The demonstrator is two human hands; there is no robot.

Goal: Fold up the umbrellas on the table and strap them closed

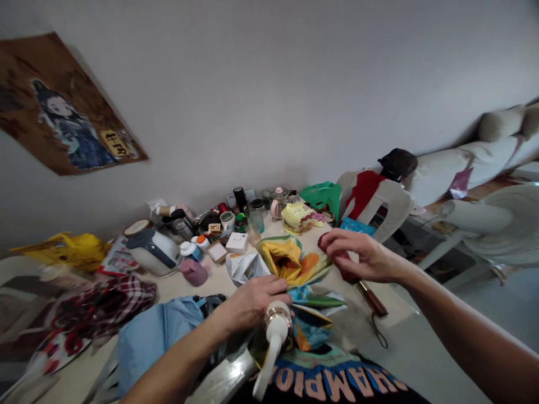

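Note:
My left hand (pixel 260 298) has its fingers bent onto the edge of a colourful bag (pixel 305 269), which is crumpled and gapes with a yellow lining. Right beside that hand a water bottle (pixel 278 325) with a white cap, a rose-gold collar and a carry strap is close to my body. My right hand (pixel 356 255) is curled around a dark red folded umbrella (pixel 347 274), partly hidden by the fingers. Its brown handle (pixel 374 300) and cord loop point toward me. A silvery-white pouch (pixel 246 268) lies just beyond my left hand.
A light blue bag (pixel 160 331) lies left, near a plaid cloth (pixel 130 294). Farther back are a kettle (pixel 154 251), a mauve jug (pixel 194 272), a white box (pixel 237 242), a yellow package (pixel 298 217) and a green bag (pixel 322 197). A chair (pixel 391 207) and a fan (pixel 497 224) stand right.

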